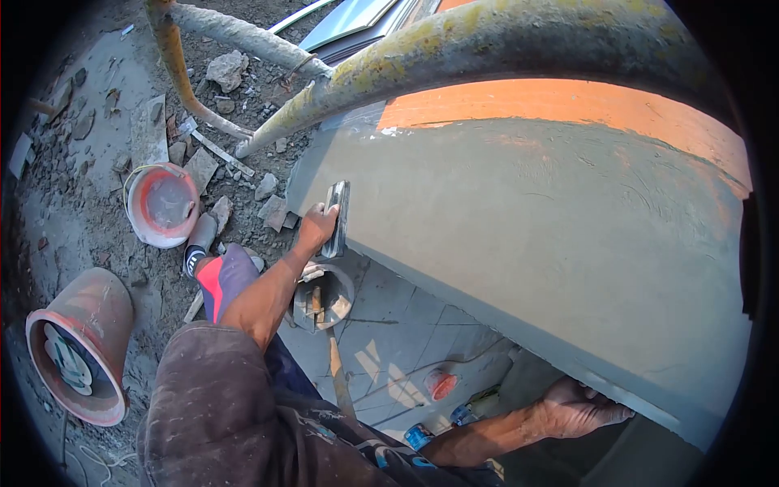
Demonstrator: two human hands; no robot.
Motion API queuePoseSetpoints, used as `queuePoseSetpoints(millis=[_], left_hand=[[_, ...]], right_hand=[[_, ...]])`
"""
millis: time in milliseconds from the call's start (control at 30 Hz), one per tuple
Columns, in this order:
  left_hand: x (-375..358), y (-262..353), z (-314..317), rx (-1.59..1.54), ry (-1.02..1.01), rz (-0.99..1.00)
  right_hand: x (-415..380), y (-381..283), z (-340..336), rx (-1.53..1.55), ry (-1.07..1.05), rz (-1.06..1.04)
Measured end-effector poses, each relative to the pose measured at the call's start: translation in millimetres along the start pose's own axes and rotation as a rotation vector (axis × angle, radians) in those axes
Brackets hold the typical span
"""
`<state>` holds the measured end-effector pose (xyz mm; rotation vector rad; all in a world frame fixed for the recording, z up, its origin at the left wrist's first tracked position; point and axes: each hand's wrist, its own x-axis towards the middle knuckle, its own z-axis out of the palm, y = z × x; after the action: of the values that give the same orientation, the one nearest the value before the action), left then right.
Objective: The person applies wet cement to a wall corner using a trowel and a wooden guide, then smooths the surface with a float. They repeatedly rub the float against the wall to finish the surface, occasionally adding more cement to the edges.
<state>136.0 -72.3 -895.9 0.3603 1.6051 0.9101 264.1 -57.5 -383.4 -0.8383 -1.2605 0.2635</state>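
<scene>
A broad slab of wet grey plaster (519, 203) spreads over the right half, with bare orange surface (503, 99) along its far side. My left hand (318, 225) is closed around the handle of a metal trowel (338, 219), which lies against the slab's left end. Lower right, my right hand (578, 408) is at the slab's near lower edge, its fingers bent together and partly hidden beneath it. What that hand grips, if anything, cannot be made out.
Mottled pipes (487, 40) cross above the slab. A red-rimmed bucket (166, 203), a tipped bucket (89, 325) and a bucket with tools (333, 304) stand at left and centre. Rubble (227, 71) covers the ground. Cans (419, 436) and a red cup (440, 384) are below.
</scene>
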Motion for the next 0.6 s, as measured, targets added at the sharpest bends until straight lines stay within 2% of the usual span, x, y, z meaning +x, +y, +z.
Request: queuePoseSetpoints(millis=[67, 133, 167, 267, 333, 433, 500, 567, 600], left_hand=[[43, 33, 14, -0.076, 0.159, 0.017], [22, 109, -2, -0.078, 0.137, 0.236], [5, 124, -2, -0.086, 0.124, 0.308], [-95, 122, -9, -0.155, -0.004, 0.468], [-136, 74, 0, -0.118, 0.091, 0.532], [-111, 21, 4, -0.112, 0.148, 0.284], [-45, 2, 1, -0.034, 0.147, 0.107], [31, 1, 17, 0.029, 0.173, 0.053], [31, 31, 13, -0.021, 0.178, 0.075]], right_hand=[[3, 0, -7, 0.014, -0.016, 0.029], [2, -1, -4, 0.019, 0.027, 0.039], [0, -1, 2, 0.023, 0.060, 0.035], [3, 1, -1, 0.008, 0.049, 0.007], [3, 2, -4, -0.007, 0.020, -0.013], [3, 3, -5, 0.000, -0.001, -0.025], [6, 2, -11, 0.011, 0.013, -0.006], [4, 2, -5, -0.015, 0.000, -0.047], [3, 2, -2, -0.033, -0.010, -0.063]])
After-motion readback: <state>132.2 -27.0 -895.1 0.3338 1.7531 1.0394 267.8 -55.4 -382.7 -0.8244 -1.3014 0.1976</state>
